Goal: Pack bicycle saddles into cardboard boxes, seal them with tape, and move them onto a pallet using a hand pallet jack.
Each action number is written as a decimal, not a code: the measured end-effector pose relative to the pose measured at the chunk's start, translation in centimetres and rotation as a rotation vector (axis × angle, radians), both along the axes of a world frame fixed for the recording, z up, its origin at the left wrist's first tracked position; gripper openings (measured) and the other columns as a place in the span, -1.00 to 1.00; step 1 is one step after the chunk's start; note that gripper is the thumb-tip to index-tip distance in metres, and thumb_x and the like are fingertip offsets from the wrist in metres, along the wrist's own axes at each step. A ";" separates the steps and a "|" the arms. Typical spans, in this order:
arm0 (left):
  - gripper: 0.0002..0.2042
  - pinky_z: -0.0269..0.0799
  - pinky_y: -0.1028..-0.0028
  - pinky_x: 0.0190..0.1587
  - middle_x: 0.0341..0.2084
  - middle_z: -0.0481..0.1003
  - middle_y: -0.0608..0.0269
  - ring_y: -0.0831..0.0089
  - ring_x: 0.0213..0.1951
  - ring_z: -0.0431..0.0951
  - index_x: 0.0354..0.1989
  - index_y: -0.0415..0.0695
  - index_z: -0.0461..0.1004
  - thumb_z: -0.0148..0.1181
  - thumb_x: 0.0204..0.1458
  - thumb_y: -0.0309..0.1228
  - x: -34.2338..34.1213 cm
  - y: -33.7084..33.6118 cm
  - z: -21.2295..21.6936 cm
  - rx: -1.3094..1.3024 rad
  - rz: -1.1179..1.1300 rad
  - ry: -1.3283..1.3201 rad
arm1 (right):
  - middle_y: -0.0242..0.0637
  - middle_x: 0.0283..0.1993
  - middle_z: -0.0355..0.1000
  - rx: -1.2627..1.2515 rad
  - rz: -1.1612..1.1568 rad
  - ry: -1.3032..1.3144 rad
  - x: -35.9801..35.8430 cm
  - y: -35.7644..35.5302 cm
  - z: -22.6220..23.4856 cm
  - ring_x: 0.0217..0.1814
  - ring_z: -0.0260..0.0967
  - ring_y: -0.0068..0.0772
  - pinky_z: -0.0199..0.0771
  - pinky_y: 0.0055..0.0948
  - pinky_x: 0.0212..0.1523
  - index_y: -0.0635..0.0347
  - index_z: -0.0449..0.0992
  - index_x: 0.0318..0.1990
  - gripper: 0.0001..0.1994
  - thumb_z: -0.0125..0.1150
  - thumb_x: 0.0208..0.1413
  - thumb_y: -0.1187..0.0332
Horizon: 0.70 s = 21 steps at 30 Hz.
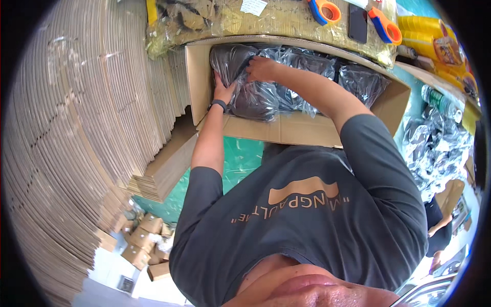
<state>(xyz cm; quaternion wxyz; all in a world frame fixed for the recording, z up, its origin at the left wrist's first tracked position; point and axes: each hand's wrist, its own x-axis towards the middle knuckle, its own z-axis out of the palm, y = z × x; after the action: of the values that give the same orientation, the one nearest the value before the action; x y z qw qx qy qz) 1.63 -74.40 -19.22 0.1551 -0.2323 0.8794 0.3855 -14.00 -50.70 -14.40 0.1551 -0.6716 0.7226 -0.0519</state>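
An open cardboard box (276, 130) lies lengthwise in front of me. Inside is a row of dark bundles in clear plastic bags, among them a bagged bundle (312, 64) in the middle and another bagged bundle (360, 79) near the right end. My left hand (223, 91), a dark band on its wrist, grips the leftmost bagged bundle (232, 59) at its side, thumb and fingers apart around it. From the right, my right hand (262, 69) reaches across with curled fingers on the same bundle's plastic; its fingertips are partly hidden.
Tall stacks of flat cardboard (97, 87) rise at the left. Behind the box, a tape-covered surface (204, 25) carries orange-and-blue tape dispensers (327, 11) and a phone (357, 24). Yellow tape rolls (422, 25) and clear plastic bags (434, 143) are on the right. Another person's arm (441, 224) shows at lower right.
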 end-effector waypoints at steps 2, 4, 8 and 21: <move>0.22 0.26 0.12 0.47 0.45 0.30 -0.42 -0.28 0.44 0.36 0.67 -0.24 -0.43 0.47 0.14 -0.11 -0.8 0.7 0.6 0.004 -0.009 -0.080 | -0.47 -0.07 0.58 0.104 0.009 0.024 -0.4 -0.8 -1.0 0.24 0.48 -0.21 0.41 -0.12 0.24 -0.31 0.69 -0.06 -0.81 0.23 0.23 0.22; 0.20 0.26 0.12 0.48 0.45 0.29 -0.42 -0.27 0.44 0.36 0.67 -0.25 -0.40 0.47 0.14 -0.13 -1.5 1.2 0.2 -0.031 -0.041 -0.032 | -0.49 -0.01 0.58 0.215 -0.089 0.077 -0.4 -0.9 -1.1 0.25 0.46 -0.21 0.39 -0.08 0.29 -0.34 0.72 -0.08 -0.81 0.22 0.24 0.17; 0.03 0.01 0.16 0.62 0.58 0.09 -0.35 -0.10 0.60 0.11 0.62 -0.42 -0.10 0.46 0.16 -0.19 -2.6 -1.2 -2.1 -0.254 -0.155 0.156 | -0.33 0.18 0.55 -0.043 -0.378 0.076 1.8 0.6 1.7 0.40 0.39 -0.13 0.23 0.12 0.50 -0.29 0.68 0.12 -0.67 0.25 0.20 0.18; -0.23 0.18 -0.01 0.53 0.47 0.27 -0.29 -0.21 0.47 0.29 0.55 -0.37 0.15 0.33 0.29 -0.23 -1.0 35.1 18.1 -0.247 -0.365 0.598 | 0.04 0.35 0.51 0.209 -2.645 0.268 33.3 79.5 14.1 0.42 0.43 0.07 0.43 -0.01 0.42 0.27 0.44 0.39 -0.24 0.54 0.10 0.08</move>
<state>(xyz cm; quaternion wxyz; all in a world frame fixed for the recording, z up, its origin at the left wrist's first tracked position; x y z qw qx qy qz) 0.61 -39.32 -1.15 -0.0718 0.0344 0.9528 0.2931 19.30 28.79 -0.33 -0.0330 0.5455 0.8365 -0.0412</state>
